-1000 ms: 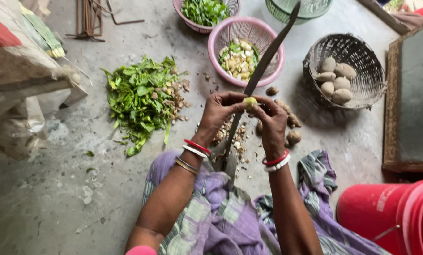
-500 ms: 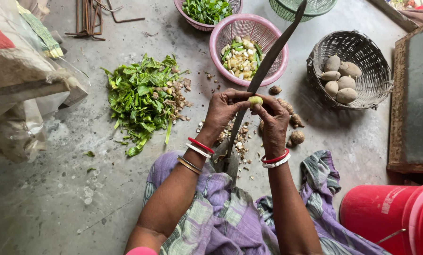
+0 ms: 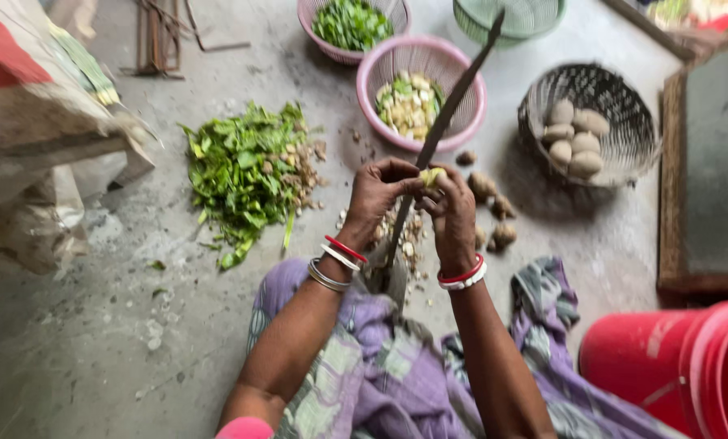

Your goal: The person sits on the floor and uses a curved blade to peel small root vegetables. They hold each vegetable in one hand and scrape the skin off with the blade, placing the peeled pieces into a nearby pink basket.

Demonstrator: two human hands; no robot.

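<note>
A small pale yellow-green vegetable piece (image 3: pixel 430 176) sat pinched between the fingertips of both hands, pressed against the edge of a long upright blade (image 3: pixel 449 110) that rose from the floor in front of the person's lap. The left hand (image 3: pixel 378 193) curled closed around the piece from the left of the blade, and the right hand (image 3: pixel 451 213) gripped it from the right, fingers folded over it. Red, white and metal bangles (image 3: pixel 337 260) ringed both wrists. Under the hands, a scatter of pale peelings and scraps (image 3: pixel 404 236) lay on the grey concrete floor (image 3: pixel 120 341). Just right of the hands, a few brown knobbly roots (image 3: pixel 494 213) lay on the floor. Beyond the blade stood a pink plastic basket (image 3: pixel 453 69) with chopped pale and green pieces, and behind it another pink basket of green leaves (image 3: pixel 349 23). To the right, a dark woven basket (image 3: pixel 624 134) held several pale potatoes (image 3: pixel 573 138). To the left lay a heap of chopped green leaves (image 3: pixel 238 167) with brown trimmings at its edge. A red bucket (image 3: pixel 681 366) stood at the lower right, beside the purple patterned cloth (image 3: pixel 380 374) over the person's lap
</note>
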